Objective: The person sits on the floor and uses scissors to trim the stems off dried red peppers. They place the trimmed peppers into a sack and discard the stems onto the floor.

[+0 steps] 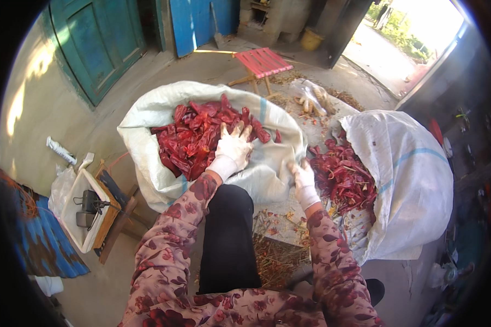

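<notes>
A white woven sack (141, 112) stands before me with its mouth wide, holding dried red peppers (192, 141). My left hand (232, 150), in a white glove with soiled fingertips, lies on the right part of these peppers, fingers spread. At the sack's right rim, my gloved right hand (303, 180) grips the fabric; its fingers are slightly blurred. To the right lies a second white woven sack (413, 175), with a heap of red peppers (345, 175) spilling from its mouth. Some of these show stems, and they lie close beside my right hand.
Beyond the sacks are a red folding stool (264, 63) and a clear plastic bag (311, 96). Left, a white tray (79, 241) holds a black device (88, 208). Stems and scraps (280, 257) litter the floor near my knee. A yellow bucket (311, 39) stands far back.
</notes>
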`<action>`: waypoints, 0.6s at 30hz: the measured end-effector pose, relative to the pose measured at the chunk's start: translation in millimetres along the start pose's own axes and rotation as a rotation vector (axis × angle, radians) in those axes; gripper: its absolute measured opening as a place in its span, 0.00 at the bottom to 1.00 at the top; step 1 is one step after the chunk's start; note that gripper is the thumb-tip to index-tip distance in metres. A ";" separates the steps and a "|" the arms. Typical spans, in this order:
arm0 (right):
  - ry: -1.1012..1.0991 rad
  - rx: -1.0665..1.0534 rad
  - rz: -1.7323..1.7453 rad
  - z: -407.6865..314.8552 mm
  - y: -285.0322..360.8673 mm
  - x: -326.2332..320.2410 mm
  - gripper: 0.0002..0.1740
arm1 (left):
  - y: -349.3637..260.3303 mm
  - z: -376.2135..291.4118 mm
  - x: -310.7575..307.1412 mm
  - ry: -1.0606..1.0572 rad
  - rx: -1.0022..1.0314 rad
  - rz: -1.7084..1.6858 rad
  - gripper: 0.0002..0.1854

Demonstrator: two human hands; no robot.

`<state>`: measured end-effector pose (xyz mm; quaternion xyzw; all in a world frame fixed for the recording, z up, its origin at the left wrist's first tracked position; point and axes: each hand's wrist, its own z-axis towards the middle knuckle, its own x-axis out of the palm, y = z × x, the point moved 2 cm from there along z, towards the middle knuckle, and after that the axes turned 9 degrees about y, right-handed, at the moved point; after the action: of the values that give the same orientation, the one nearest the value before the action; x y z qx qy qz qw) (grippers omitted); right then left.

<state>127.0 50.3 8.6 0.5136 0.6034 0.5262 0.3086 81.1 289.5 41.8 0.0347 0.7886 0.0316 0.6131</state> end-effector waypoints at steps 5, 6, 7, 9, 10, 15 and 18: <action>0.024 -0.341 0.135 -20.0 81.3 47.4 0.32 | 39.3 -13.6 17.5 0.002 -0.201 -0.102 0.20; -0.017 -0.385 0.074 -27.7 96.0 49.0 0.31 | 49.1 -17.7 21.1 0.007 -0.229 -0.131 0.21; -0.019 -0.468 0.010 -35.7 110.6 50.4 0.30 | 57.5 -22.0 25.0 0.006 -0.229 -0.158 0.22; -0.084 -0.500 0.011 -49.3 132.9 53.8 0.28 | 71.7 -25.5 33.0 0.016 -0.251 -0.208 0.23; -0.172 -0.475 0.118 -54.8 142.5 55.3 0.35 | 82.6 -23.2 34.9 0.009 -0.276 -0.211 0.23; 0.017 -0.751 0.046 -60.0 206.6 59.4 0.25 | 109.4 18.4 46.0 0.100 -0.470 -0.165 0.20; 0.144 -0.707 0.127 -31.9 221.0 67.9 0.23 | 101.6 32.9 50.5 0.102 -0.516 -0.192 0.21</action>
<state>143.9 86.2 238.6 0.3734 0.3714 0.7553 0.3902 102.2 395.7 -5.7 -0.1993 0.7841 0.1748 0.5612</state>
